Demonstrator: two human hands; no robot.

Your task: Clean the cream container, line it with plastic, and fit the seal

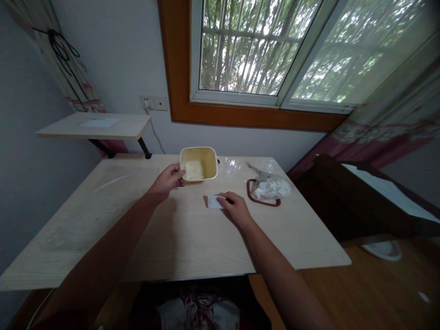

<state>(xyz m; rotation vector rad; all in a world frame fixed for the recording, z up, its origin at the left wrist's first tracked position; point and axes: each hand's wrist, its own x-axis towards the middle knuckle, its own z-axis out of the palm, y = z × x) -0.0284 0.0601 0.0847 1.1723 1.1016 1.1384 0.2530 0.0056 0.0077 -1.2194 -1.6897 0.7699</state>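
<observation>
My left hand (167, 182) grips the near left rim of a pale yellow plastic tub (207, 170), its thumb at the edge. The tub is tipped so that its inside faces me, and nothing shows in it. In my right hand (235, 207) is a small white card or folded paper (215, 201), pinched at its right end, low over the table in front of the tub. Right of that hand lies a clear plastic bag (273, 185) with white contents. A reddish-brown frame-like loop (252, 196) lies partly under the bag.
The light wooden table (206, 252) stands against the wall below a window. A clear plastic sheet (99, 206) covers its left part. A raised shelf (92, 126) with a paper on it is at the back left. Dark furniture (371, 206) stands to the right.
</observation>
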